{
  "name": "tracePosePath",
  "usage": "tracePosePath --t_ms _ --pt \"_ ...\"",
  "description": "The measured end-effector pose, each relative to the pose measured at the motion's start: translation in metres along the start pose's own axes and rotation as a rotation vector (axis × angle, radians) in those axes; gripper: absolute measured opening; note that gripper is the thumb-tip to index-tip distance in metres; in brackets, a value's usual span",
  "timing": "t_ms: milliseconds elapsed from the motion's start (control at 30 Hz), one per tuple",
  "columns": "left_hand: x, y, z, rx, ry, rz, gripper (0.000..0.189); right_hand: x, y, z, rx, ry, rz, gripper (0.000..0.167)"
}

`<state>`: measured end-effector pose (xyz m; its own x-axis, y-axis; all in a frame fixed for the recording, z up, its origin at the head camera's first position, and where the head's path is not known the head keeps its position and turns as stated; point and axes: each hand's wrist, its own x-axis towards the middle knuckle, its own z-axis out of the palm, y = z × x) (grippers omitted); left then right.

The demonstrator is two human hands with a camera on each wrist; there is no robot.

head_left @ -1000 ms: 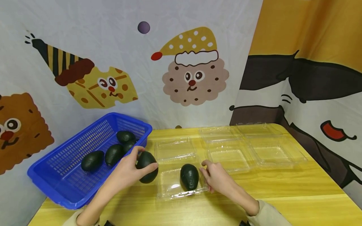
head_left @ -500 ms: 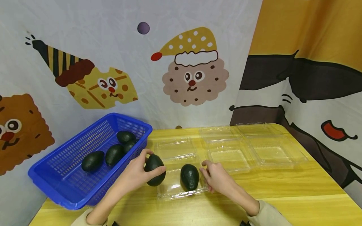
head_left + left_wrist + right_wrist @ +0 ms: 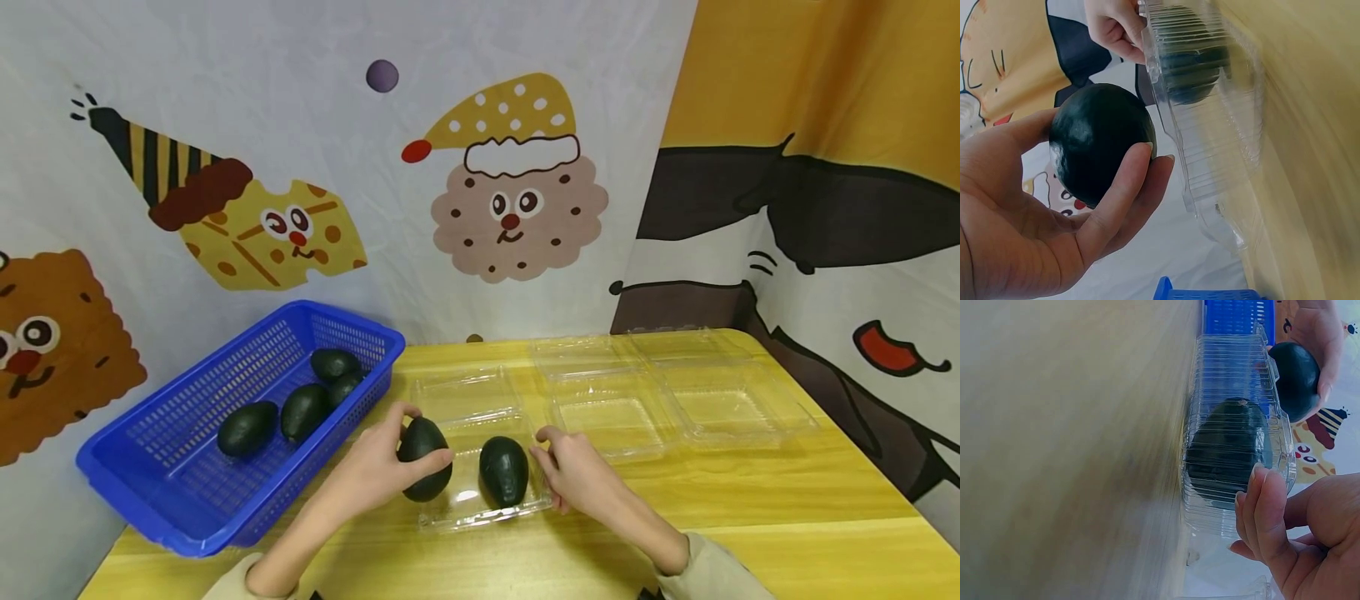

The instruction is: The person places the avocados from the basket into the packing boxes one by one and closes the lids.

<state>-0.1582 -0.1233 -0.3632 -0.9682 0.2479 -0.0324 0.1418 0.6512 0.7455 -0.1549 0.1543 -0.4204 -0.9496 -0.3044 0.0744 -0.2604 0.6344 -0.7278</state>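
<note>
My left hand (image 3: 378,467) grips a dark green avocado (image 3: 1100,144) between thumb and fingers. It holds the fruit over the left half of a clear plastic clamshell container (image 3: 467,521), above the rim in both wrist views. Inside the container's right half lies another avocado (image 3: 504,472), seen through the ribbed wall in the right wrist view. The container's lid (image 3: 465,393) is folded back, away from me. My right hand (image 3: 576,468) holds the container's right side, fingertips (image 3: 1257,478) against the wall near the rim.
A blue plastic basket (image 3: 172,500) stands at the left with several avocados (image 3: 247,428) in it. Two more clear clamshell containers (image 3: 611,421) (image 3: 723,408) lie with raised lids on the right of the wooden table (image 3: 675,517). A printed cloth (image 3: 480,317) hangs behind.
My left hand has carried its avocado rightward and slightly down, from beside the container to over its left half. The right hand and the container have stayed in place.
</note>
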Motion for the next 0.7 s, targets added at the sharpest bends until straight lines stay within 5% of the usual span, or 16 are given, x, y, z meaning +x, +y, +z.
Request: tracePosePath --t_ms 700 --pt "0.009 0.006 0.016 0.066 -0.014 0.021 0.065 -0.001 -0.001 0.0 0.002 0.0 0.001 0.031"
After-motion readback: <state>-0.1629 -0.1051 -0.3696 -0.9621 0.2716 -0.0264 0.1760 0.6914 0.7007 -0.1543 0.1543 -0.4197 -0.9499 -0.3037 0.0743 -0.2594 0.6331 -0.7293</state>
